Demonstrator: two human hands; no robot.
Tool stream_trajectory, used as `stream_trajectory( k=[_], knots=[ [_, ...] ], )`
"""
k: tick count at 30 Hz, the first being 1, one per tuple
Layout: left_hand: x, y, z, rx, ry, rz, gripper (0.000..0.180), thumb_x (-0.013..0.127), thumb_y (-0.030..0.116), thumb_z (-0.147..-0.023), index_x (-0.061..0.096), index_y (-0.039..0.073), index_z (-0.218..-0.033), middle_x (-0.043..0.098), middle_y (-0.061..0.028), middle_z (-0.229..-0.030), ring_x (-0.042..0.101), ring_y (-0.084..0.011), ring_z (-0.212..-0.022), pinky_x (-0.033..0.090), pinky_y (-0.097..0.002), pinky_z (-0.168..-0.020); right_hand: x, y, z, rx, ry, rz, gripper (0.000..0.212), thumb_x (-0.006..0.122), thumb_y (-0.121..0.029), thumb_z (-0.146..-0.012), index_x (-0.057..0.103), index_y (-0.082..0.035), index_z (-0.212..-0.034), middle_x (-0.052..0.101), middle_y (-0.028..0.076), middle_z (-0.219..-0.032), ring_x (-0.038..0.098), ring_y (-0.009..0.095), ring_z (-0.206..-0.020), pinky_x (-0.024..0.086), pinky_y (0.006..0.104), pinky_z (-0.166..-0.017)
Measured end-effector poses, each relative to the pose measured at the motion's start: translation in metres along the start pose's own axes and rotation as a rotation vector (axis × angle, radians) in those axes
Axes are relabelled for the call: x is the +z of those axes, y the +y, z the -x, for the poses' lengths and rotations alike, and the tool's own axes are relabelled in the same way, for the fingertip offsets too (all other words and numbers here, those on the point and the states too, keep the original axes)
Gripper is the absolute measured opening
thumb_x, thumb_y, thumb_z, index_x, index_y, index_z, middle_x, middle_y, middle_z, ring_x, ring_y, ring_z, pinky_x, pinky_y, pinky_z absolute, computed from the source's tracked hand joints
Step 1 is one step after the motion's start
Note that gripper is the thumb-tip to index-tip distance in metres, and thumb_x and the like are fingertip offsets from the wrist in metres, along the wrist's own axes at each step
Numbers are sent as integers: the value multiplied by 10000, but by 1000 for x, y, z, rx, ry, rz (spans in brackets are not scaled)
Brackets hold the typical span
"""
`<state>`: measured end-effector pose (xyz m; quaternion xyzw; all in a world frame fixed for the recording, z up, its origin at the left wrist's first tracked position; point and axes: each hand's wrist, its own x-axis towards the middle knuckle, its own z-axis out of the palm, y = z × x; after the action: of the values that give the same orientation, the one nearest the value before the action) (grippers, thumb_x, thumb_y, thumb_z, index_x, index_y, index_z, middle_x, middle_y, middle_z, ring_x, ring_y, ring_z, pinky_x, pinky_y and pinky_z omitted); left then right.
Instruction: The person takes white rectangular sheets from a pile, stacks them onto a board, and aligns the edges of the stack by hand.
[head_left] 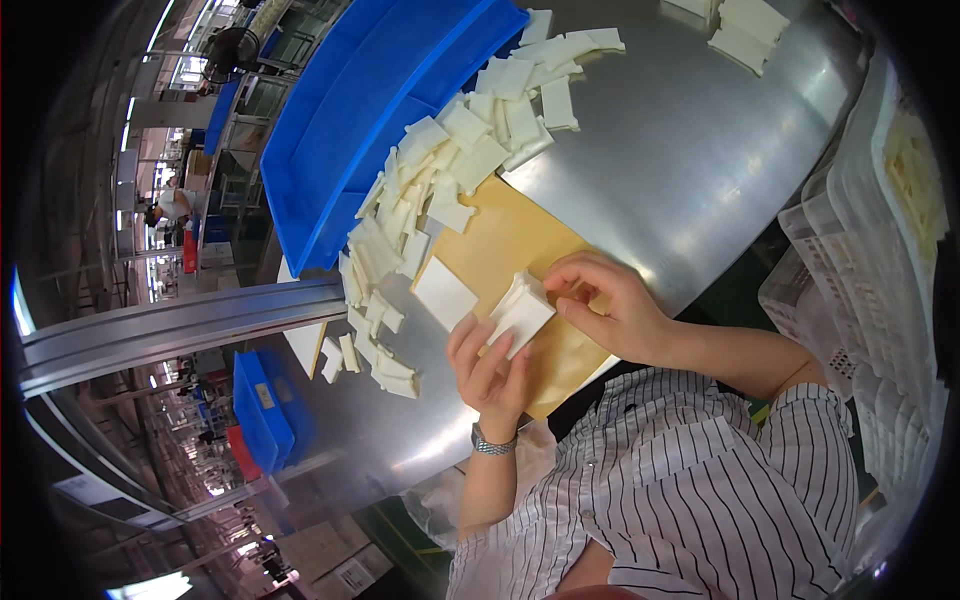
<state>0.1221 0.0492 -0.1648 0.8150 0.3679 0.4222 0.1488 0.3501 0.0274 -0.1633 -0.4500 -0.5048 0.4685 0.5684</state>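
Observation:
My left hand grips a white rectangular plastic piece with a raised, ridged edge, fingers and thumb along its near-left side. Close against that piece's right corner is my right hand, its fingers curled and its thumb and fingertips drawn near each other; anything between them is too small to make out. Under both hands lies a tan sheet. A flat white rectangular piece rests on this sheet, just beyond my left fingertips. Past it spreads a long heap of similar white pieces.
A long blue tray stands behind the heap on the metal table. More white pieces sit at the far right. Stacked white crates flank the table on the right. A metal post crosses at left, near a smaller blue bin.

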Motion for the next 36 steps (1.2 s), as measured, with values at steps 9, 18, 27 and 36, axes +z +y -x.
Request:
stream_trajectory(
  k=[9, 18, 27, 36],
  knots=[
    [-3, 10, 5, 117, 102, -75, 392, 795, -18, -779, 680, 117, -1129, 608, -92, -1325, 465, -384, -1355, 416, -528, -1126, 7, -13, 7, 49, -124, -298, 331, 658, -20, -956, 594, 11, -1280, 636, 54, -1186, 602, 95, -958, 502, 252, -791],
    [-3, 33, 10, 163, 223, -194, 435, 887, 23, -728, 701, 179, -1089, 620, -58, -1268, 536, -331, -1238, 435, -532, -1037, 35, -29, 12, 228, -156, -794, 331, 704, -119, -982, 625, 39, -1263, 664, 29, -1072, 627, 74, -970, 521, 241, -848],
    [-2, 39, 15, 219, 294, -263, 470, 899, -36, -687, 727, 168, -1073, 627, -58, -1226, 592, -281, -1085, 448, -488, -999, 39, -30, 16, 149, -182, -725, 232, 692, -144, -994, 655, 7, -1166, 664, 15, -1044, 620, 62, -954, 513, 236, -846],
    [-14, 32, -7, -126, 193, -102, 363, 787, -59, -782, 737, 43, -1127, 609, -123, -1289, 567, -324, -1236, 383, -496, -1135, -2, -24, -30, 189, 6, -283, 204, 637, -182, -1030, 647, -38, -1173, 655, -19, -1041, 538, 30, -830, 456, 214, -738]
  ],
)
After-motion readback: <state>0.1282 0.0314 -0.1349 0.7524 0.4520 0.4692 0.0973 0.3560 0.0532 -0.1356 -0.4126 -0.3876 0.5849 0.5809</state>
